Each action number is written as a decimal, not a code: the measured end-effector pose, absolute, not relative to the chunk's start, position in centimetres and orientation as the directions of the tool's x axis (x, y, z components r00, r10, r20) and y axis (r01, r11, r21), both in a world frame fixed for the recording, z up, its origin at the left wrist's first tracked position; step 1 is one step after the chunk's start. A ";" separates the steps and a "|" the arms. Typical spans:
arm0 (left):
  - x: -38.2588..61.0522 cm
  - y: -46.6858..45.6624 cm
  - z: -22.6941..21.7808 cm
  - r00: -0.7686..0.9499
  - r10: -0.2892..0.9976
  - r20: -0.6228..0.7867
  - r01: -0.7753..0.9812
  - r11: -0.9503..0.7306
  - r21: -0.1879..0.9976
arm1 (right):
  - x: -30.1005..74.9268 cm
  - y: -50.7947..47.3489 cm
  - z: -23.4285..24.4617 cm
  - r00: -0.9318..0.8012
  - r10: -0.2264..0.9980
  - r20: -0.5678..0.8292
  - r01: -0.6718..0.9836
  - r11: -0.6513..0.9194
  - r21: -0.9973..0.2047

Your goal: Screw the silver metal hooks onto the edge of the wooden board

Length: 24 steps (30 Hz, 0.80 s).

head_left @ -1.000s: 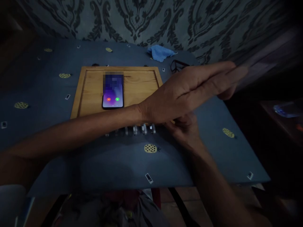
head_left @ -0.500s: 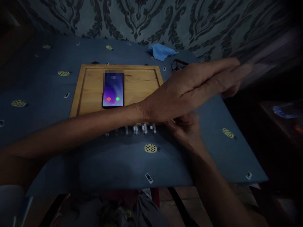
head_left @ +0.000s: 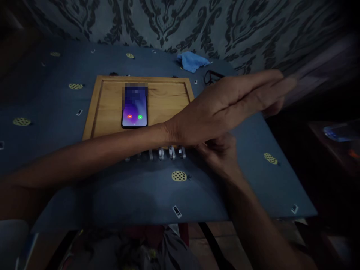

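My left hand (head_left: 230, 107) reaches across from the left, back of the hand up. Its fingers point right and press together, with a blurred pale shape (head_left: 320, 71) beyond the tips; what they hold is not clear. Just below it, my right hand (head_left: 223, 153) is closed with curled fingers, close to the left wrist; its contents are hidden. Left of the hands, a smartphone (head_left: 135, 107) with a lit purple screen and red and green call buttons lies on a wooden board (head_left: 168, 97). Several small metal loops (head_left: 171, 153) line the board's near side, partly behind my left forearm.
Under everything is a blue tablecloth (head_left: 152, 198) with pineapple prints. A crumpled blue cloth (head_left: 194, 62) and dark-framed glasses (head_left: 212, 77) lie toward the back, near the patterned wall (head_left: 165, 22). At far right is a blurred, clear bluish object (head_left: 337, 133) on a dark surface.
Both hands hold nearly the same pose. The view shifts only very slightly; the phone, board and metal loops stay in place.
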State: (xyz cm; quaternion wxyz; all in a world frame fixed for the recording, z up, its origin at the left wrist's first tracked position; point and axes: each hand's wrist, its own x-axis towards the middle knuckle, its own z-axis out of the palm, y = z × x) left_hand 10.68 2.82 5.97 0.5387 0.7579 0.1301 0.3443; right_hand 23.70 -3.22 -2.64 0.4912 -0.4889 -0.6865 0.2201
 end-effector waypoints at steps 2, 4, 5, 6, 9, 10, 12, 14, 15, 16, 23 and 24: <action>10.6 2.8 5.9 0.733 0.563 0.381 -0.181 -0.378 0.908 | 23.7 -3.2 -2.7 -0.045 0.888 0.457 0.448 0.427 -0.786; 10.5 2.9 5.8 0.732 0.562 0.385 -0.189 -0.376 0.907 | 23.7 -3.2 -2.6 -0.046 0.892 0.450 0.444 0.421 -0.791; 10.5 2.9 5.7 0.730 0.563 0.389 -0.192 -0.377 0.906 | 23.7 -3.2 -2.5 -0.046 0.896 0.442 0.443 0.415 -0.794; 10.4 2.9 5.6 0.728 0.561 0.394 -0.197 -0.379 0.904 | 23.6 -3.3 -2.3 -0.047 0.900 0.432 0.443 0.407 -0.799; 10.3 3.2 5.4 0.740 0.521 0.426 -0.235 -0.393 0.889 | 23.6 -3.6 -1.4 -0.014 0.922 0.386 0.445 0.352 -0.824; 10.2 3.3 5.3 0.745 0.497 0.444 -0.255 -0.402 0.879 | 23.6 -3.6 -1.1 0.010 0.928 0.373 0.444 0.331 -0.833; 9.9 3.5 5.2 0.751 0.457 0.478 -0.285 -0.429 0.857 | 23.5 -3.8 -0.4 0.049 0.933 0.355 0.430 0.301 -0.851; 9.7 3.7 5.2 0.746 0.431 0.508 -0.293 -0.473 0.831 | 23.3 -3.8 0.1 0.039 0.937 0.348 0.400 0.304 -0.865; 9.5 3.7 5.3 0.748 0.413 0.520 -0.290 -0.502 0.815 | 23.2 -3.7 0.3 0.012 0.940 0.341 0.387 0.310 -0.868; 9.4 3.8 5.4 0.753 0.389 0.531 -0.287 -0.533 0.796 | 23.1 -3.7 0.4 -0.018 0.941 0.337 0.379 0.318 -0.869; 8.7 4.5 6.2 0.843 0.272 0.464 -0.282 -0.511 0.812 | 22.7 -3.6 -0.1 -0.004 0.918 0.396 0.453 0.355 -0.818; 8.6 4.7 6.4 0.863 0.270 0.427 -0.260 -0.488 0.833 | 22.7 -3.7 -0.3 0.014 0.908 0.419 0.486 0.360 -0.796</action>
